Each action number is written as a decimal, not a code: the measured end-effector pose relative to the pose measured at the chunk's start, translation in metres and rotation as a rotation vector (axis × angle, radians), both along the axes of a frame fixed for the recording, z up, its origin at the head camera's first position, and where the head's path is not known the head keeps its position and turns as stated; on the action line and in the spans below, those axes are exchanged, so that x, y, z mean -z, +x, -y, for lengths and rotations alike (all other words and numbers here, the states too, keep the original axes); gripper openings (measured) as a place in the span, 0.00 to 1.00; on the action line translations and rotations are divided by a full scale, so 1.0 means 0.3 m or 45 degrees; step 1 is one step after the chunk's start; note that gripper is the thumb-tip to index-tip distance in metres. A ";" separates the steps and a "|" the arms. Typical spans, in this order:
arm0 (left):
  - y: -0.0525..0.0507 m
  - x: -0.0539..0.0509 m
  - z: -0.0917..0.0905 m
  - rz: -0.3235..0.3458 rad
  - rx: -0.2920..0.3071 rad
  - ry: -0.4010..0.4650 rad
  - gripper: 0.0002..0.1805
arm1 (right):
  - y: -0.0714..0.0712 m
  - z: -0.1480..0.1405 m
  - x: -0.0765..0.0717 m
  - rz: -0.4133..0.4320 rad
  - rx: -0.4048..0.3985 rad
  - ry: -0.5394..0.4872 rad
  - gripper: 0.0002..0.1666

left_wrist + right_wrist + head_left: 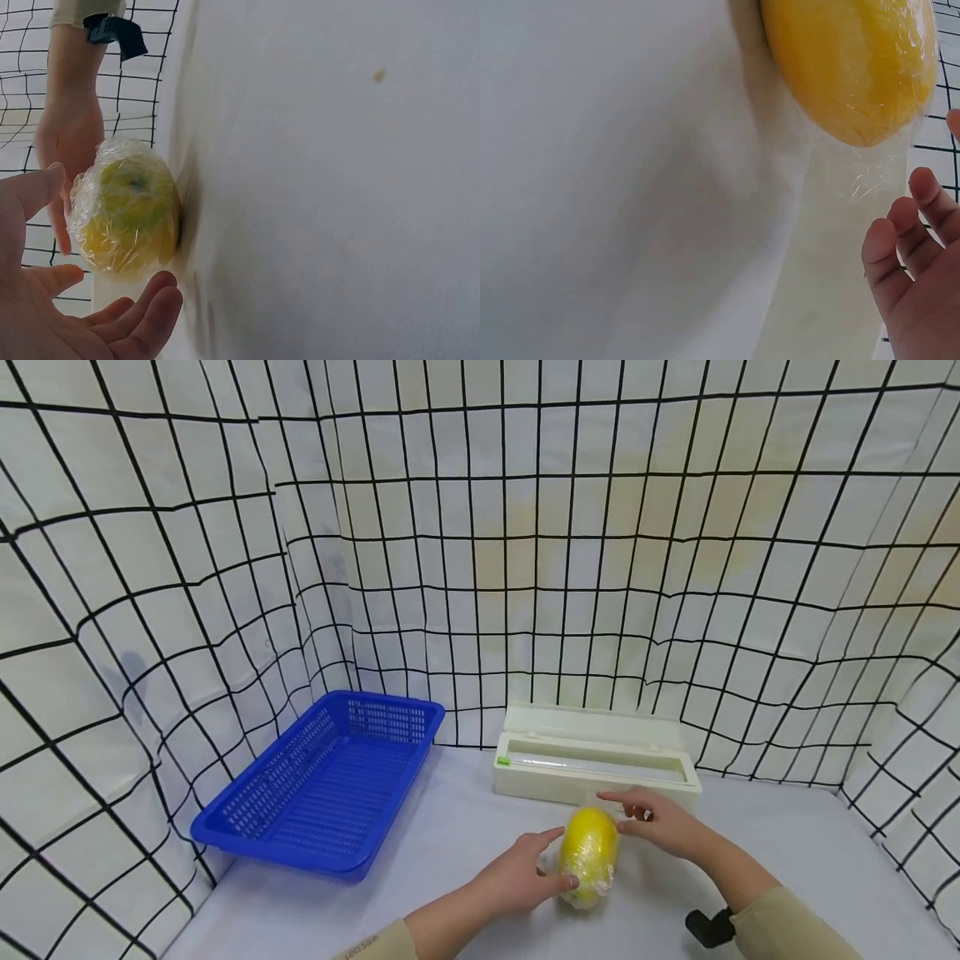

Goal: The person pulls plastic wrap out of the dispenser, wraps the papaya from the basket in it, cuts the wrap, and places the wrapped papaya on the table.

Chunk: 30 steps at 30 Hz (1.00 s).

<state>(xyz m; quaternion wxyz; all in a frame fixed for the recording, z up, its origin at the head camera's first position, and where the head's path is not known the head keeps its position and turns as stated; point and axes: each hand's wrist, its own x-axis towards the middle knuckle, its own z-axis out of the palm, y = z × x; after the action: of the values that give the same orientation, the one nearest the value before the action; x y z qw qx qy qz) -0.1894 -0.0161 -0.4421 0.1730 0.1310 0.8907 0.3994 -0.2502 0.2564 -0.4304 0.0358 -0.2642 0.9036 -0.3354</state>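
Note:
A yellow melon [590,852] wrapped in clear cling film lies on the white table, one end toward me. Crumpled film [124,206] covers its near end in the left wrist view. My left hand [521,872] is at the melon's left side, thumb by the near end, fingers spread and relaxed. On the right, my right hand [660,822] reaches around the far end with loosely bent fingers. Loose film [862,169] sticks out from that end, close to the right fingertips [879,238]; contact with it is unclear.
Behind the melon stands a white cling film box [592,789] with its lid raised and a film roll [592,766] inside. A blue plastic basket [322,793] sits at the left. White walls with black grid netting [525,560] surround the table.

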 end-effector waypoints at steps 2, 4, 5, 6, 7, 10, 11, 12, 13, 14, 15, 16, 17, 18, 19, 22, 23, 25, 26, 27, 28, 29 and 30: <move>0.003 0.014 -0.014 0.018 0.014 0.011 0.44 | -0.013 0.006 -0.004 0.014 -0.006 0.045 0.27; 0.003 0.024 -0.025 0.037 0.020 0.028 0.44 | -0.023 0.016 -0.007 0.036 -0.014 0.084 0.27; 0.002 0.029 -0.029 0.046 0.020 0.036 0.44 | -0.027 0.021 -0.009 0.053 -0.015 0.098 0.26; 0.000 0.033 -0.033 0.052 0.020 0.044 0.44 | -0.029 0.026 -0.011 0.069 -0.019 0.106 0.26; -0.001 0.036 -0.037 0.061 0.019 0.050 0.45 | -0.031 0.030 -0.014 0.084 -0.024 0.106 0.26; -0.008 0.040 -0.043 0.069 0.014 0.076 0.46 | -0.035 0.036 -0.019 0.122 -0.027 0.095 0.26; -0.011 0.040 -0.044 0.068 0.013 0.084 0.46 | -0.036 0.037 -0.018 0.129 -0.022 0.090 0.25; -0.013 0.039 -0.044 0.065 0.012 0.087 0.46 | -0.037 0.037 -0.017 0.132 -0.023 0.087 0.25; -0.015 0.039 -0.044 0.061 0.012 0.087 0.46 | -0.038 0.037 -0.015 0.133 -0.025 0.087 0.24; -0.017 0.039 -0.044 0.057 0.012 0.088 0.46 | -0.040 0.036 -0.012 0.137 -0.024 0.087 0.24; -0.018 0.037 -0.044 0.052 0.012 0.087 0.46 | -0.040 0.036 -0.009 0.140 -0.022 0.091 0.23; -0.019 0.036 -0.044 0.049 0.013 0.089 0.46 | -0.040 0.035 -0.006 0.142 -0.019 0.097 0.23; -0.021 0.036 -0.045 0.046 0.012 0.090 0.46 | -0.040 0.035 -0.004 0.148 -0.014 0.099 0.23; -0.023 0.036 -0.045 0.041 0.012 0.089 0.46 | -0.038 0.035 -0.003 0.153 -0.012 0.097 0.23; -0.025 0.037 -0.045 0.038 0.013 0.092 0.46 | -0.036 0.034 -0.002 0.156 -0.011 0.091 0.23; -0.033 0.040 -0.042 0.044 0.015 0.117 0.45 | -0.029 0.031 -0.003 0.159 -0.005 0.079 0.23; -0.037 0.042 -0.041 0.043 0.017 0.116 0.45 | -0.026 0.031 -0.004 0.158 -0.005 0.075 0.23; -0.046 0.046 -0.036 0.047 0.026 0.123 0.43 | -0.020 0.028 -0.007 0.157 -0.002 0.075 0.23; -0.052 0.049 -0.034 0.046 0.032 0.128 0.43 | -0.017 0.027 -0.008 0.158 -0.001 0.078 0.23; -0.057 0.052 -0.031 0.048 0.039 0.131 0.42 | -0.015 0.025 -0.010 0.156 -0.001 0.084 0.23; -0.063 0.056 -0.029 0.047 0.049 0.139 0.42 | -0.013 0.023 -0.012 0.156 0.005 0.089 0.23; -0.069 0.058 -0.025 0.050 0.058 0.149 0.42 | -0.012 0.021 -0.013 0.155 0.010 0.099 0.23; -0.074 0.061 -0.022 0.062 0.069 0.168 0.41 | -0.010 0.020 -0.015 0.153 0.012 0.112 0.23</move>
<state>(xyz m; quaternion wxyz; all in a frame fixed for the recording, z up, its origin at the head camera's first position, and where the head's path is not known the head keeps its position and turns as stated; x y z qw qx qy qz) -0.2117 -0.0096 -0.4604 0.1964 0.1565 0.8541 0.4554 -0.2533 0.2504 -0.4260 0.0998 -0.2375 0.9149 -0.3109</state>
